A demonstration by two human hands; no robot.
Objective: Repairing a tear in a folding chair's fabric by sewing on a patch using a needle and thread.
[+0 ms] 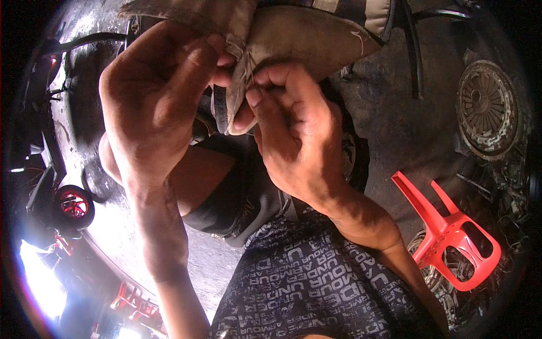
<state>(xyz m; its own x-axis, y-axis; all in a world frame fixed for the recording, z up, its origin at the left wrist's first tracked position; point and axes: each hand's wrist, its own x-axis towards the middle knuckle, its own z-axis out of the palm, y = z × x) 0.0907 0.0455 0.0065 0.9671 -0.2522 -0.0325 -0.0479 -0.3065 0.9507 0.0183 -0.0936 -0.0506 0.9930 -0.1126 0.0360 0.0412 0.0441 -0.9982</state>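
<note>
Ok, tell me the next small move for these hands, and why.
Probably steady the tan cloth with the left hand and press the right hand's thumb lightly down along the folded edge. The fold looks creased beside the black strip, and the right thumb and fingertips are on it, with the left fingertips close by.

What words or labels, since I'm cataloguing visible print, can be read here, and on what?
Dark shirt: repeated pale block capitals, legible, but I won't copy the wording.
Dark shorts: small reddish mark, too small to read.
Tan fabric: no lettering I can make out.
</note>
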